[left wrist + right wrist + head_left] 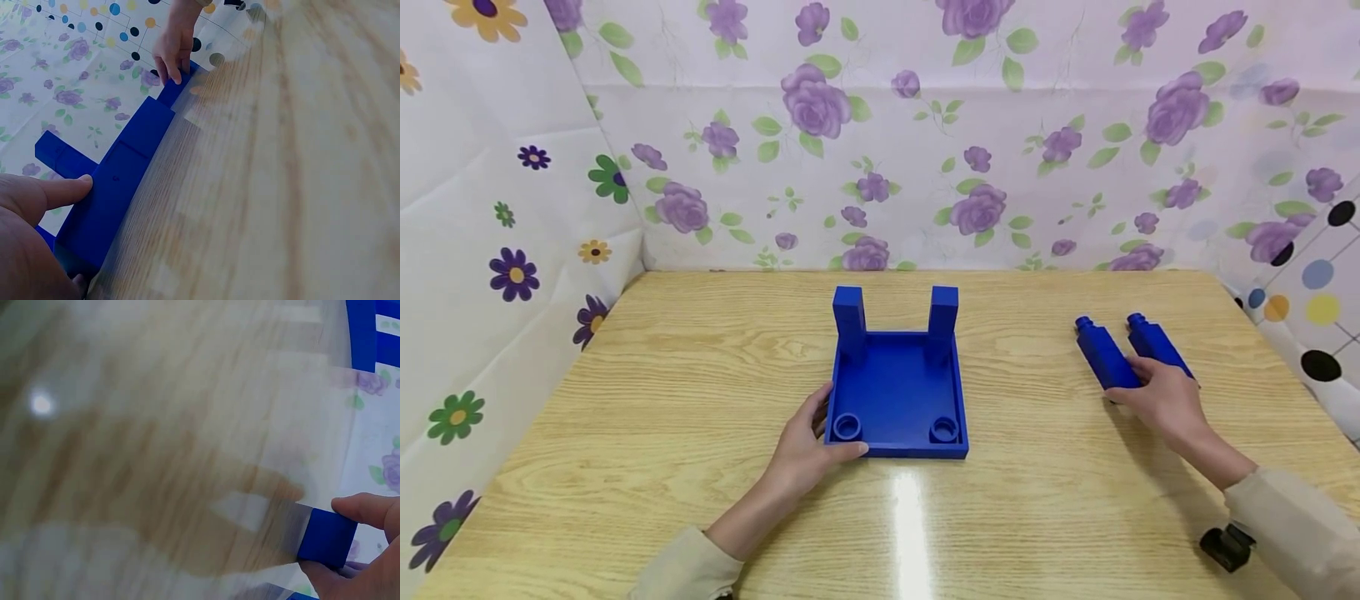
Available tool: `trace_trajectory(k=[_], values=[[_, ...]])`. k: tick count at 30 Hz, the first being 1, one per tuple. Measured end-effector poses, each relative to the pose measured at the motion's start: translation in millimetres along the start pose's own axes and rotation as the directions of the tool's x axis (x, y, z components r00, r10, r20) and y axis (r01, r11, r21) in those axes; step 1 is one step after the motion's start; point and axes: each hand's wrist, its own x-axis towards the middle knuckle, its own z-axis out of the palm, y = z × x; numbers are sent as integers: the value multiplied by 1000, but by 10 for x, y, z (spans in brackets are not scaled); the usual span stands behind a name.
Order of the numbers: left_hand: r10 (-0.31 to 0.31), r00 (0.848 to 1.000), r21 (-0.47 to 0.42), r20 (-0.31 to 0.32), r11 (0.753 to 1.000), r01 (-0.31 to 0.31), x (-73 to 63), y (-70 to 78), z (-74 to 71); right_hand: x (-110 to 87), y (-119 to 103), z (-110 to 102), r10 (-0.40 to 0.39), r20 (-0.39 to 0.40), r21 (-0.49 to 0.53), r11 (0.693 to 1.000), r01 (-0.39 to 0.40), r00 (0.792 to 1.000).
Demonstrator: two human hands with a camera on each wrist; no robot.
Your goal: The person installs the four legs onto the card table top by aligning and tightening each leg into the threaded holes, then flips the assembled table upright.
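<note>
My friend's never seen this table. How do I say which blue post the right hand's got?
On the wooden table, go right past the blue tray to a side-by-side pair. It's the left post, set apart from the right post by the right hand gripping it.

Right of the blue tray (897,392), the right hand (1167,402) partly covers the near ends of the gripped post (1101,352) and the second post (1152,340). At the tray's near left corner, most of the left hand's (25,231) fingers are hidden in the left wrist view, where a mark (115,179) on the tray's side is too small to read. The right wrist view crops the tray and blurs the bench (156,456).
</note>
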Motion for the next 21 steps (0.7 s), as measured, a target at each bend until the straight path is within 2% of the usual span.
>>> trace_trajectory(k=[6, 13, 17, 21], values=[[3, 1000, 0, -2, 1000, -3, -3, -8, -1, 4, 0, 6, -34, -35, -15, 999, 34, 999], [7, 1000, -7, 4, 1000, -7, -4, 0, -7, 4, -115, -61, -30, -78, 59, 998, 35, 997], [6, 1000, -2, 4, 1000, -6, -8, 3, -11, 1, -210, -137, -9, -68, 185, 983, 21, 998], [5, 1000, -1, 5, 1000, -5, -10, 7, -13, 3, -316, -193, 20, -55, 347, 938, 0, 998]])
